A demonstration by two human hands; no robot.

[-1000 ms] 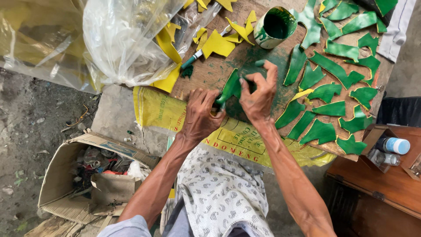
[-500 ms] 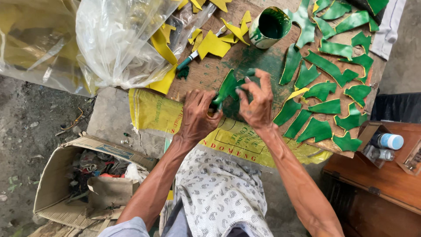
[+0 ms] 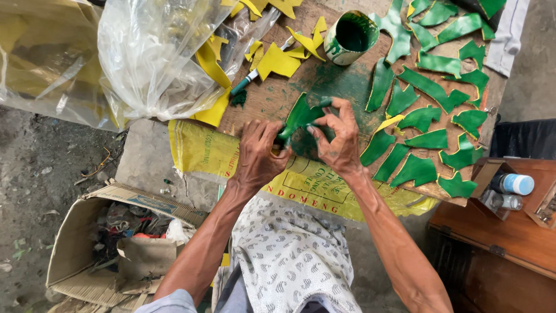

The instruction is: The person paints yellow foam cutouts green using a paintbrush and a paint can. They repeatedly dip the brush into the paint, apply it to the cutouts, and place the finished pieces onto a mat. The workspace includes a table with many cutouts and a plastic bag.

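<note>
My left hand (image 3: 259,152) and my right hand (image 3: 337,138) both grip one green-painted, leaf-like cut-out piece (image 3: 299,115) above a wooden board (image 3: 272,98) smeared with green paint. My left fingers pinch its lower end, my right fingers hold its upper right edge. A cup of green paint (image 3: 350,36) stands just beyond. Several finished green pieces (image 3: 431,87) lie spread to the right. Unpainted yellow pieces (image 3: 279,59) lie to the upper left, beside a paintbrush (image 3: 249,78).
A clear plastic bag (image 3: 153,55) with yellow material bulges at the upper left. A yellow sack (image 3: 202,150) hangs off the board's near edge. An open cardboard box of scraps (image 3: 116,243) sits at the lower left. A wooden table with small bottles (image 3: 512,185) stands at right.
Both hands have kept hold of the green piece and shifted their fingers along it slightly. The view has drifted a little; nothing else has moved.
</note>
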